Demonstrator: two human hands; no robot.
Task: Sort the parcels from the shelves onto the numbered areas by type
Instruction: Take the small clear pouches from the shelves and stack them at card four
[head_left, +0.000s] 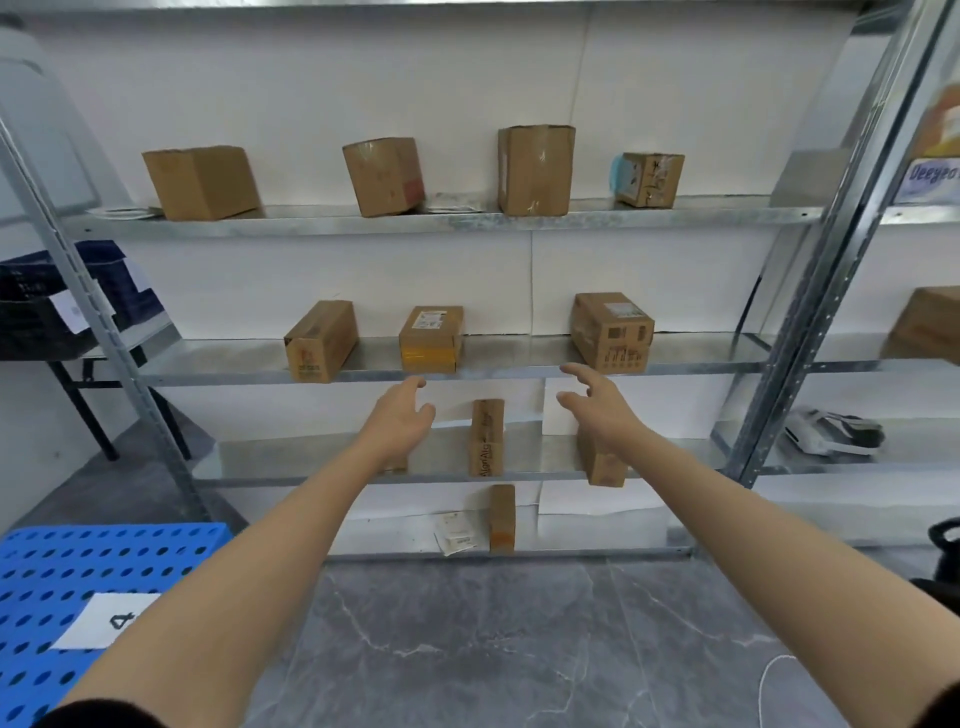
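Note:
Both my arms reach toward a metal shelf rack (519, 370). My left hand (402, 413) and my right hand (592, 400) are open and hold nothing, just below the middle shelf's front edge. Between and behind them a narrow upright carton (487, 437) stands on the lower shelf. On the middle shelf sit three cardboard parcels: a long one (319, 340), a yellow-taped one (431, 338) and a labelled one (613, 332). Several cartons (201, 181) line the top shelf. My right forearm partly hides another carton (602, 465). A blue perforated pallet bearing a "4" label (104, 621) lies at lower left.
On the bottom shelf stand a small carton (502, 518) and a flat white packet (456, 532). A dark bag (57, 301) rests on a folding table at left. A second rack at right holds a carton (930, 325) and a white device (831, 436). Grey marble floor lies below.

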